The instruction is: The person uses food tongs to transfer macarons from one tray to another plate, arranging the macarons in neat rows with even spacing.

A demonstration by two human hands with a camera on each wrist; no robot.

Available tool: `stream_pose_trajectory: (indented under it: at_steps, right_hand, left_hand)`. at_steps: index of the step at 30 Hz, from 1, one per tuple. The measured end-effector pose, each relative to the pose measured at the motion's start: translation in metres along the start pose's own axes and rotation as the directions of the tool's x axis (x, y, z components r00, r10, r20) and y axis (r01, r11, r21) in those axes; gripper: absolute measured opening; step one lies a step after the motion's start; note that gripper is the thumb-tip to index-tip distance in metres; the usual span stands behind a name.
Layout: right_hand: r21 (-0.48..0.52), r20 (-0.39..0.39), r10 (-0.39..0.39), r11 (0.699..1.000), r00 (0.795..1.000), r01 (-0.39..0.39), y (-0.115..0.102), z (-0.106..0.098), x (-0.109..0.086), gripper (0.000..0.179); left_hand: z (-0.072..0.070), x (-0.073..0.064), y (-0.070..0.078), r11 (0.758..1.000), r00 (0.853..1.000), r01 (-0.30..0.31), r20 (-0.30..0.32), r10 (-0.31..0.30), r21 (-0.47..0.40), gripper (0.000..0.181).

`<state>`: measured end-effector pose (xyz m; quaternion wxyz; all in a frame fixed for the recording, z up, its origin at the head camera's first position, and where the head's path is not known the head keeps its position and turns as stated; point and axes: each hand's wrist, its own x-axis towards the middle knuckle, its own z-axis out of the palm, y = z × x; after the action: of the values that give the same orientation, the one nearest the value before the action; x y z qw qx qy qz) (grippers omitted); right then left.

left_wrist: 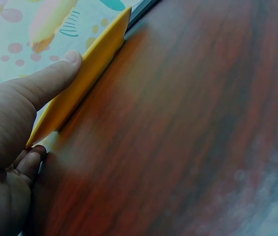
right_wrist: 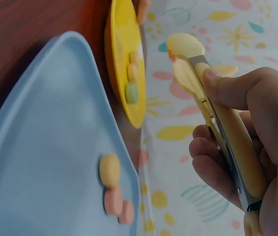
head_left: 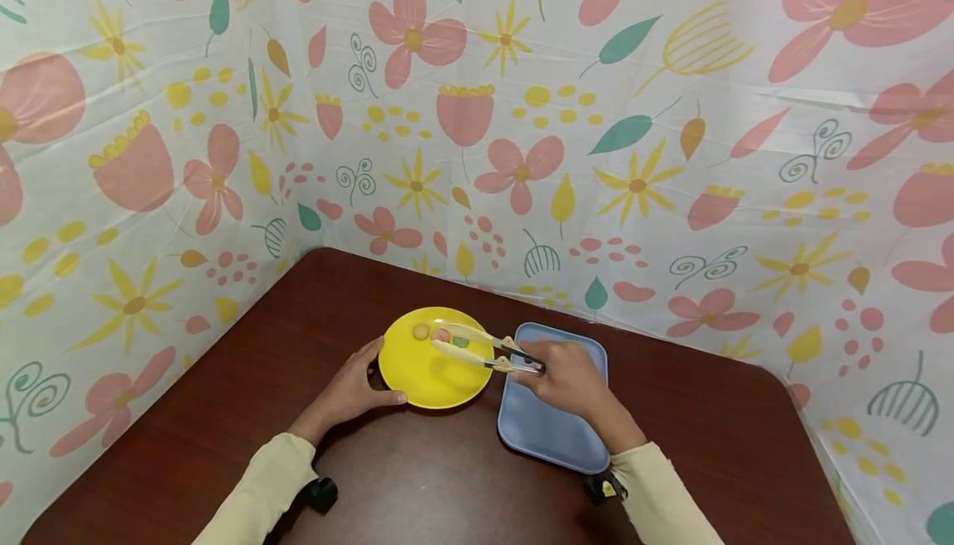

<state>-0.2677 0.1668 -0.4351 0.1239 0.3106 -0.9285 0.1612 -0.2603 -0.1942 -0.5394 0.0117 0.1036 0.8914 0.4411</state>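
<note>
A person's right hand (head_left: 570,375) curls its fingers around yellow-and-metal tongs (head_left: 464,354), whose arms stand apart at the tips; whether anything sits between them, I cannot tell. The tongs' long axis runs leftward from the right hand and slightly away from the person, reaching across a round yellow plate (head_left: 436,383). In the right-wrist view the tips appear raised above the plate.

Beneath, in a row on the plate's far half, lie a yellow piece (head_left: 421,331), a pink piece (head_left: 442,335) and a green piece (head_left: 461,342). The left hand (head_left: 350,388) pinches the plate's left rim, thumb on top, fingers below.

Just right of the plate, on the dark counter (head_left: 417,479), is a blue tray (head_left: 547,429), partly under the right hand, the nearer one. It bears a yellow disc (right_wrist: 109,170) and pink discs (right_wrist: 113,200) beside each other.
</note>
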Motion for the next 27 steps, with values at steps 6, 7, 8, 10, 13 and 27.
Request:
stream_pose_trajectory:
  at_steps: [6, 7, 8, 10, 13, 27]
  right_hand:
    - [0.056, 0.018, -0.024, 0.998, 1.000, 0.023, -0.008, 0.017, 0.012, 0.045]
    - [0.059, 0.016, -0.026, 0.998, 1.000, 0.025, -0.009, 0.020, 0.013, 0.044]
    - [0.058, 0.015, -0.028, 0.998, 0.999, 0.027, -0.009, 0.023, 0.014, 0.044]
    - [0.050, 0.009, -0.029, 0.998, 1.000, 0.029, -0.010, 0.028, 0.016, 0.044]
    - [0.026, 0.010, -0.013, 1.000, 1.000, 0.013, -0.012, 0.036, 0.019, 0.047]
    - [0.015, 0.070, 0.036, 0.999, 0.997, -0.037, -0.009, 0.059, 0.026, 0.048]
  left_hand:
    - [-0.001, 0.001, -0.002, 1.000, 1.000, -0.015, -0.005, 0.015, 0.009, 0.118]
    - [-0.001, 0.002, -0.002, 1.000, 1.000, -0.020, -0.007, 0.020, 0.012, 0.118]
    - [-0.001, 0.002, -0.002, 1.000, 1.000, -0.024, -0.007, 0.024, 0.014, 0.118]
    - [-0.001, 0.002, -0.002, 1.000, 1.000, -0.027, -0.006, 0.027, 0.014, 0.118]
    - [-0.001, 0.001, -0.002, 1.000, 1.000, -0.014, -0.004, 0.014, 0.014, 0.119]
    - [0.001, 0.001, -0.001, 1.000, 1.000, 0.016, -0.007, -0.015, 0.010, 0.120]
